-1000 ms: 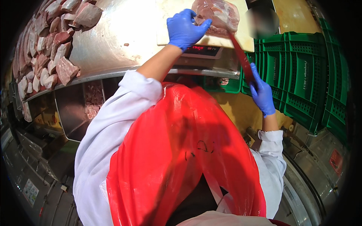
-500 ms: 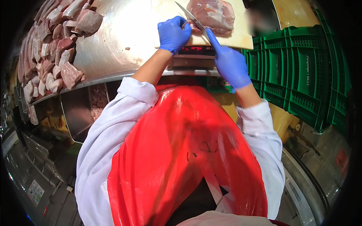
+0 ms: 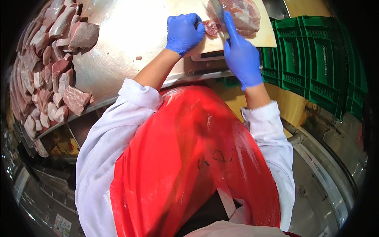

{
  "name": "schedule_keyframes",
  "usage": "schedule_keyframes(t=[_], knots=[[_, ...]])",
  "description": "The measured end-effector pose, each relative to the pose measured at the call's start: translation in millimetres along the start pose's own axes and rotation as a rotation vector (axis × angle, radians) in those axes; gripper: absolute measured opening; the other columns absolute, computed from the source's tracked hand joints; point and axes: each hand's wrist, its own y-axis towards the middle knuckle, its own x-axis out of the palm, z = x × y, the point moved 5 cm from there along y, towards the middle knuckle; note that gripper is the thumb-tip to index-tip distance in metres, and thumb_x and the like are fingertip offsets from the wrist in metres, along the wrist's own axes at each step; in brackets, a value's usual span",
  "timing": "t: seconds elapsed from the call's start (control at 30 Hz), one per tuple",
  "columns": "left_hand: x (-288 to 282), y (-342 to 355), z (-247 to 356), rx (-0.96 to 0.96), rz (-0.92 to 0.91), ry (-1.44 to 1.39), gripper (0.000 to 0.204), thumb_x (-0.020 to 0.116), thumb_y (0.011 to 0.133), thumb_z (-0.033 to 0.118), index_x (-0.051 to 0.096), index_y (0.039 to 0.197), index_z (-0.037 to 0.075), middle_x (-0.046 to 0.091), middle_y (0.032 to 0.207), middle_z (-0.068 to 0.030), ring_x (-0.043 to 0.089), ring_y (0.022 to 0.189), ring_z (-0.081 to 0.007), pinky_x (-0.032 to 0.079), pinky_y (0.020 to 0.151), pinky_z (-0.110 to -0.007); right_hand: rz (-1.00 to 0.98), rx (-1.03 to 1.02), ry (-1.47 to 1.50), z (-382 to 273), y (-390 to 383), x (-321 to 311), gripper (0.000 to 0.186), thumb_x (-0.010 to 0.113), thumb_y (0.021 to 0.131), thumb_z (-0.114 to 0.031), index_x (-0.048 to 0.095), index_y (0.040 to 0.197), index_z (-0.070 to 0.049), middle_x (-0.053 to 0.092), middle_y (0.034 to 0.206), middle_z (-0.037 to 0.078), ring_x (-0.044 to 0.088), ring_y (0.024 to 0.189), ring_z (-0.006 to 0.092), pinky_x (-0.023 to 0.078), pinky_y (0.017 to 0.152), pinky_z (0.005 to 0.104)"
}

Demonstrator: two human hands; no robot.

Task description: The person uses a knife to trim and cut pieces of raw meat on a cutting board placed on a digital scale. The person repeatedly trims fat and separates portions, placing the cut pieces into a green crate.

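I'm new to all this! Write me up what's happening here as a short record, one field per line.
Left hand: blue-gloved, seems to pinch the edge of a small meat piece
Right hand: blue-gloved, gripping a knife
Knife position: between the small meat piece and a large meat cut; whether these are joined is unclear
Work surface: white cutting board
Left side: raw meat chunks on a steel table
Right side: green plastic crates
Clothing: red apron, white sleeves

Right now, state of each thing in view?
Left hand: closed, apparently pinching meat flap
Right hand: closed on knife, forefinger extended
Knife: gripped, blade at large meat piece
Meat flap: raw; severing unclear
Large meat piece: raw, on white cutting board
Meat cuts: raw, heaped on metal table
Red apron: worn
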Motion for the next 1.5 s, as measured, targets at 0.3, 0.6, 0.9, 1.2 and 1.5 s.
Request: schedule_keyframes(t=[0.3, 0.6, 0.9, 1.2, 1.5], knots=[[4.8, 28.6, -27.6, 0.114, -0.136, 0.018, 0.012, 0.064, 0.089, 0.015, 0.067, 0.089, 0.004, 0.069, 0.085, -0.0215, 0.066, 0.075, -0.0368, 0.053, 0.069, -0.048, -0.398, 0.124, -0.268, -4.2, -60.8, -10.1, 0.09, 0.055, 0.084, 0.0, 0.022, 0.164, -0.024, 0.066, 0.081, 0.018, 0.067, 0.07, 0.0412, 0.055, 0.06, 0.0513], [-12.5, 113.1, -25.8, 0.58, -0.095, -0.033, 0.017, 0.065, 0.087, 0.02, 0.062, 0.082, 0.004, 0.064, 0.088, -0.0151, 0.065, 0.087, -0.0338, 0.052, 0.08, -0.04, -0.26, 0.445, 0.252, 37.0, -209.5, -44.9, 0.08, 0.058, 0.092, -0.003, 0.026, 0.164, -0.021, 0.062, 0.073, 0.017, 0.058, 0.059, 0.0338, 0.049, 0.059, 0.0439], [-4.9, 145.6, 26.2, -0.068, -0.632, -0.888, 0.013, 0.065, 0.092, 0.002, 0.064, 0.104, 0.005, 0.065, 0.091, -0.0029, 0.06, 0.076, -0.0091, 0.048, 0.065, -0.021, 0.169, 0.93, 0.72, 84.5, -267.0, -25.6, 0.078, 0.057, 0.097, -0.007, 0.018, 0.165, -0.013, 0.066, 0.075, 0.004, 0.054, 0.058, 0.0096, 0.05, 0.059, 0.0264], [146.4, 164.4, 207.4, 0.37, -0.71, -0.526, 0.036, 0.07, 0.097, 0.026, 0.062, 0.116, -0.003, 0.07, 0.104, -0.0157, 0.067, 0.096, -0.0245, 0.054, 0.085, -0.037, 0.392, 0.872, 0.888, 182.3, -246.6, -47.7, 0.082, 0.057, 0.094, -0.002, 0.018, 0.165, -0.011, 0.066, 0.077, 0.008, 0.055, 0.057, 0.0095, 0.049, 0.056, 0.0256], [78.7, 215.3, -13.5, -0.094, -0.6, -0.455, 0.052, 0.051, 0.107, 0.033, 0.05, 0.146, -0.002, 0.054, 0.146, -0.0174, 0.05, 0.136, -0.0261, 0.043, 0.115, -0.039, 0.357, 0.598, 1.394, 177.5, -137.9, 4.2, 0.054, 0.062, 0.097, 0.002, 0.036, 0.145, 0.001, 0.063, 0.094, 0.01, 0.06, 0.064, 0.0107, 0.05, 0.051, 0.0244]])
